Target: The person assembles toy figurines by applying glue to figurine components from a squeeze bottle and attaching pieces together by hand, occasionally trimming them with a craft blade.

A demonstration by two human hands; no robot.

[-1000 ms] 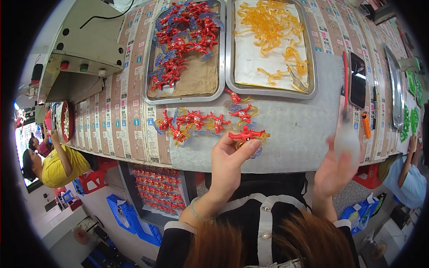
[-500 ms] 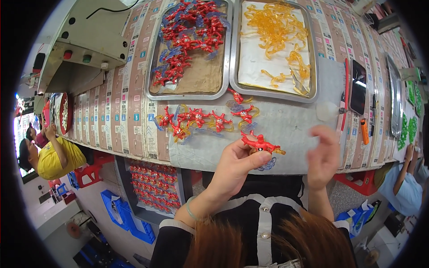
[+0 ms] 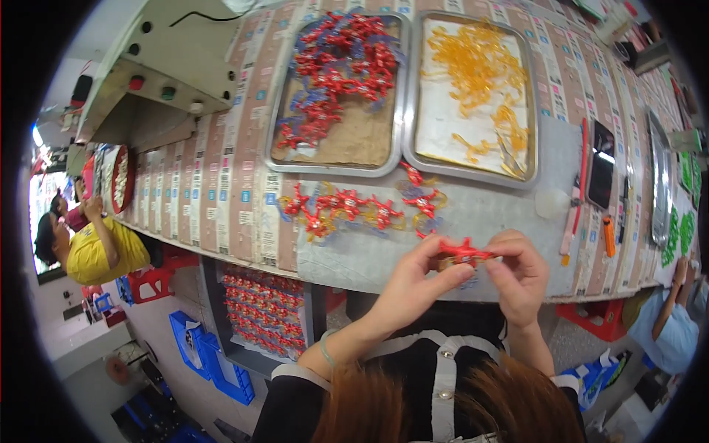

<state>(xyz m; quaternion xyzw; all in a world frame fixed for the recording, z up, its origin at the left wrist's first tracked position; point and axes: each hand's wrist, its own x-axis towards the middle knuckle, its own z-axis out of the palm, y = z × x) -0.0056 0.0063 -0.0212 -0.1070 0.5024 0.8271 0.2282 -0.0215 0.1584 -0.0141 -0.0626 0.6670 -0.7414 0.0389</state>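
Note:
In front of my chest, over the near edge of the table, I hold a small red toy figure [image 3: 467, 252] in both hands. My left hand [image 3: 417, 284] pinches it from the left with thumb and fingers. At its right end, the thumb and fingers of my right hand [image 3: 519, 277] close on it. A bluish translucent part shows faintly below it, mostly hidden by my fingers. Beyond my left hand, on the grey mat, lie several red figures [image 3: 383, 212] with yellow and blue translucent pieces around them.
A metal tray [image 3: 334, 171] of red-and-blue figures stands beside another tray [image 3: 473, 171] of yellow translucent pieces. To the right lie a phone [image 3: 601, 166] and an orange-handled tool [image 3: 609, 236]. A grey-edged bin [image 3: 264, 310] of figures sits below the table. Other people work at both sides.
My right hand has come in from the right and now grips the figure's right end. My left hand still holds the figure. The whole view has shifted slightly.

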